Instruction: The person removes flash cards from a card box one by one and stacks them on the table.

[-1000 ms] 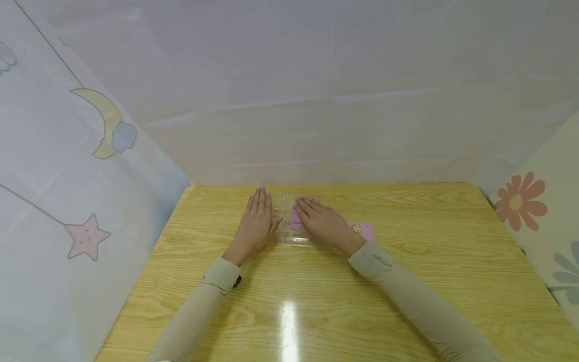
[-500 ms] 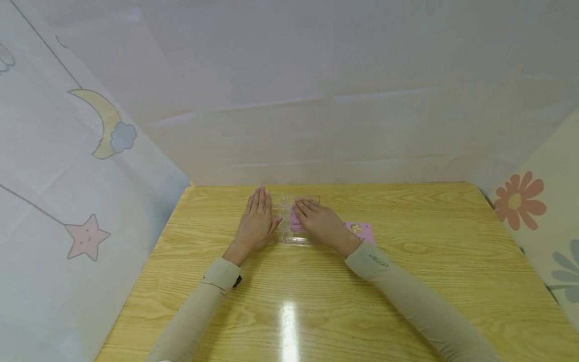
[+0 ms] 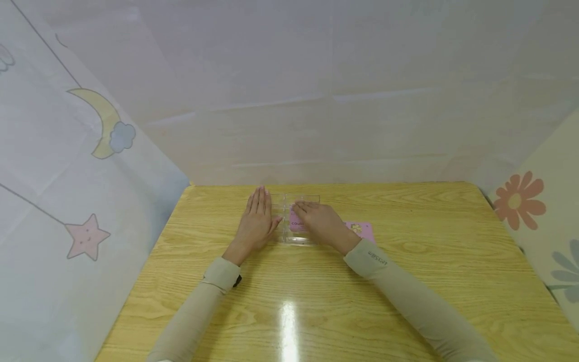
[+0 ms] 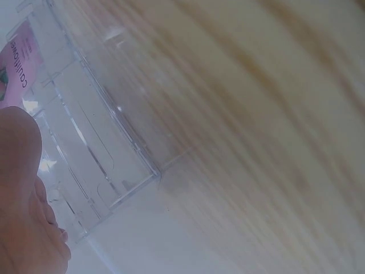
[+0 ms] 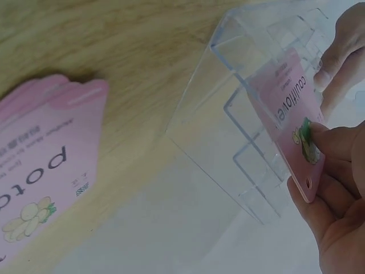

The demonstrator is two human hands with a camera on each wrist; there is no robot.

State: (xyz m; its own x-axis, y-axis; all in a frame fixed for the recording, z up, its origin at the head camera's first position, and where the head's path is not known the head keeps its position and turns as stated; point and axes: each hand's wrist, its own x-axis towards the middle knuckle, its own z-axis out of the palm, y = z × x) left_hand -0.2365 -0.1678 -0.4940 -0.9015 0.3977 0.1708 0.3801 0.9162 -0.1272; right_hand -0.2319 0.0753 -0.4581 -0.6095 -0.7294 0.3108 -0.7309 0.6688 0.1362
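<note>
A clear plastic stepped holder [image 4: 85, 134] stands near the back of the table, between my hands. My left hand [image 3: 256, 224] lies along its left side, fingers straight, thumb toward the holder's middle. With thumb and fingers my right hand [image 3: 326, 224] pinches a pink flash card [image 5: 285, 100] printed "cauliflower". The card stands tilted among the holder's clear ledges. In the head view my right hand covers much of the card and of the holder's right side; how deep the card's lower edge sits I cannot tell.
A stack of pink cards [image 5: 54, 154], the top one showing "pota" and sliced potatoes, lies on the wooden table [image 3: 289, 281] to the right of the holder. Behind the table rises a pale cloth backdrop [image 3: 316, 125], with printed side panels left and right.
My right hand has shifted very slightly left and toward me, its fingers drawn a little back over the holder. My left hand keeps its place.
</note>
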